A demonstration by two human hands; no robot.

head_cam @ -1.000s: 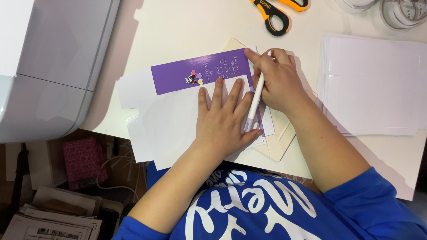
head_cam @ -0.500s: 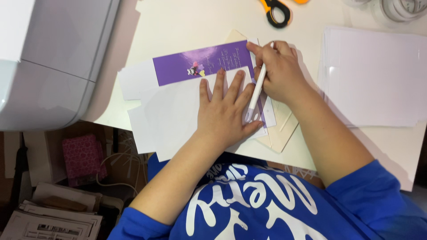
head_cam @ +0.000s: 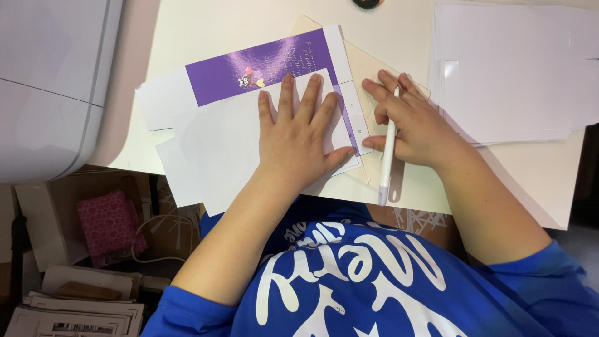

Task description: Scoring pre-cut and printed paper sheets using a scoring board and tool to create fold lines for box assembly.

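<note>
Hands [head_cam: 349, 134] lower, purple card [head_cam: 262, 65] above.

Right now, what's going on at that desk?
A person in a blue printed shirt sits at a pale table. The left hand lies flat, fingers spread, on white paper sheets that overlap a purple printed strip. The right hand grips a white pen-like tool, tip up by the strip's right end, over a beige card. A stack of white sheets sits to the right, a white machine left.
</note>
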